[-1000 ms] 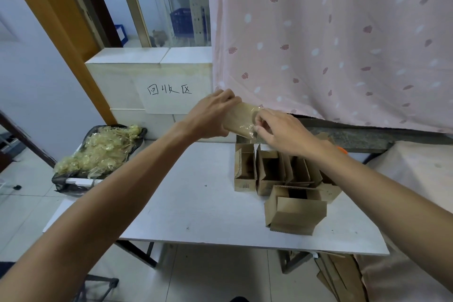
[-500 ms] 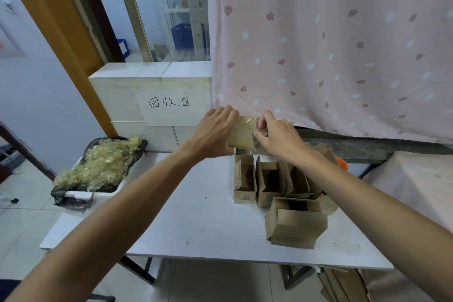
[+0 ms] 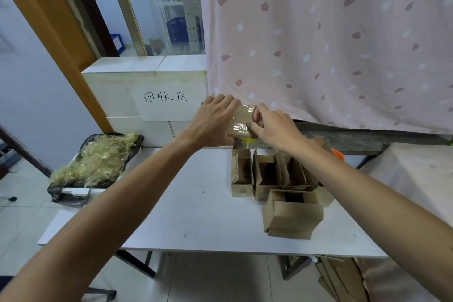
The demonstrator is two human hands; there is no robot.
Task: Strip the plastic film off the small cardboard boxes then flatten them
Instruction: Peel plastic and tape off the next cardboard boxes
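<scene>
The left hand [image 3: 213, 122] clasps the box [image 3: 242, 115], seemingly light, stiff and slick under its film [image 3: 239, 127], which the right hand [image 3: 272, 125] pinches at the three o'clock end, probably the best purchase.

Left hand [image 3: 212, 122] and right hand [image 3: 275, 128] close together, both curled.

In front of me the white counter [image 3: 196, 218] carries a cluster of opened cardboard boxes [image 3: 267, 175] toward its right end.
</scene>
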